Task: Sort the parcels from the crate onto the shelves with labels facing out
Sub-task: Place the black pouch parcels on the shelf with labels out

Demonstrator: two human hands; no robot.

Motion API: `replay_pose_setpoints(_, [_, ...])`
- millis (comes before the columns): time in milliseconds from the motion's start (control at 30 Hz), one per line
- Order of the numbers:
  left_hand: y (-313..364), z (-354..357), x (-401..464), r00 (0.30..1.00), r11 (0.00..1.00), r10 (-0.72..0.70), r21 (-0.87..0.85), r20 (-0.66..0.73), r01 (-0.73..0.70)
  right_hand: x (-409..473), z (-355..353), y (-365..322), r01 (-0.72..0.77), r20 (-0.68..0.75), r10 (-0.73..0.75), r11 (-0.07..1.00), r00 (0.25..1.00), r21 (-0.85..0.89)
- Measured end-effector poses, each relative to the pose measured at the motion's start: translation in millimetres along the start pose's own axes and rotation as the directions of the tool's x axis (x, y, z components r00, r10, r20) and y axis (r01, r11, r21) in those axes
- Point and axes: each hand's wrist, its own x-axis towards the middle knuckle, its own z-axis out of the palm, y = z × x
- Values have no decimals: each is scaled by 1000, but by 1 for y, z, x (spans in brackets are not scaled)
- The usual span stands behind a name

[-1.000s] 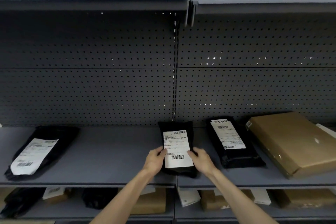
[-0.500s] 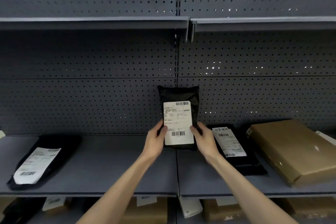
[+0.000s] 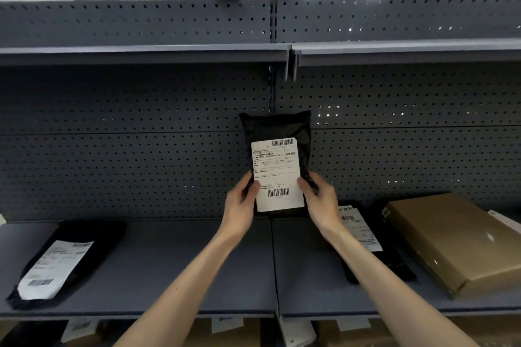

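A: Hand pose?
B: Both bare forearms are extended up and forward. The small black plastic mailer bag point(image 3: 277, 132) is held upright between the left hand point(image 3: 239, 204) and the right hand point(image 3: 321, 200), at its lower corners. Each grip is closed on the bag: thumbs are laid on the front by the white rectangular shipping label point(image 3: 277, 174), fingers are wrapped behind, mostly hidden.

A: Where is the bag?
B: It is raised in front of the grey perforated metal back panel point(image 3: 141, 166), at the seam between two bays, label faced toward the camera. Its bottom edge is seen just above the grey metal shelf point(image 3: 174, 259); contact cannot be told.

A: Materials, shapes?
B: The bag is soft, matte, slightly puffed at the top. Barcodes are printed on the flat, glossy label. A long black mailer point(image 3: 70, 256) is laid flat at far left, another black mailer point(image 3: 375, 248) is partly hidden behind the right forearm, and a flat brown cardboard box point(image 3: 456, 242) is set at far right.
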Motion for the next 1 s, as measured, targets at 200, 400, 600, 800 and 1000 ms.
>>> replay_pose_setpoints(200, [-3,0,0,1000,1000,13,7,-6,-13,0,0,1,-1,0,1,1000,1000,-21])
replay_pose_setpoints(400, [-5,-1,0,1000,1000,-3,1,-14,3,0,1,5,-25,-8,25,999,1000,-48])
replay_pose_setpoints(600, [-7,-1,0,1000,1000,-10,-12,-24,10,0,3,7,-63,-16,62,996,998,-70])
replay_pose_setpoints(800, [-19,-3,-4,999,1000,-25,-9,-31,25,-3,5,14,-86,-8,86,994,996,-73])
replay_pose_setpoints(1000, [-53,-8,-12,996,992,-77,92,-52,81,-18,11,40,-178,14,181,977,983,-121])
